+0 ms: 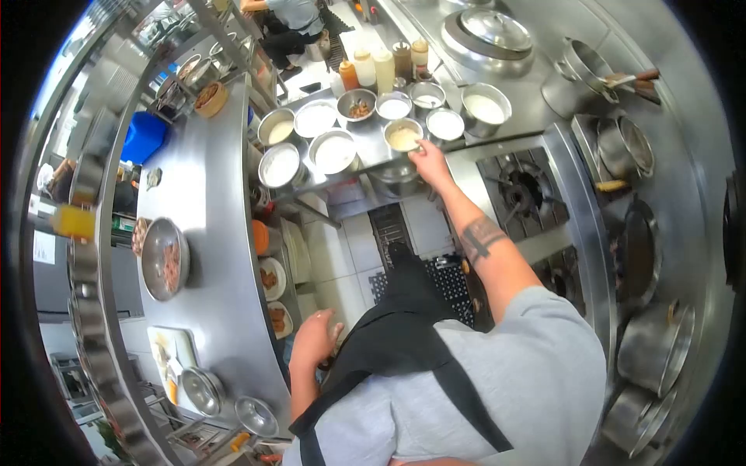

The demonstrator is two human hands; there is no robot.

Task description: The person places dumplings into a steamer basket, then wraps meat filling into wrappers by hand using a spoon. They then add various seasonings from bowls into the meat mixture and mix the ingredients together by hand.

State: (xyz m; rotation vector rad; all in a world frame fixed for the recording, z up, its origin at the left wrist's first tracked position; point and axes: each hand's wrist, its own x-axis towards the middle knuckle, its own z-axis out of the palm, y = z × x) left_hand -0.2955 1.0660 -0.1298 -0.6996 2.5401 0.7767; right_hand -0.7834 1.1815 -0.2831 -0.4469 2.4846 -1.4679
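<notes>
My right hand (426, 159) reaches forward to the near right edge of a small metal bowl (403, 135) of pale grainy contents, its fingers closed at the rim; what they hold there is too small to name. Around that bowl stand several metal containers of white powder, among them a round one (332, 151) and a smaller one (445, 124). Behind it is a bowl of brown pieces (357, 105). My left hand (316, 339) hangs low beside the left counter, fingers loosely curled and apart, with nothing seen in it.
A steel counter (210, 194) on the left bears a bowl of meat (165, 259) and a white cutting board (174, 365). Gas burners (522, 190) lie right of my arm. Sauce bottles (385, 71) stand behind the containers. Another person (294, 27) is at the top.
</notes>
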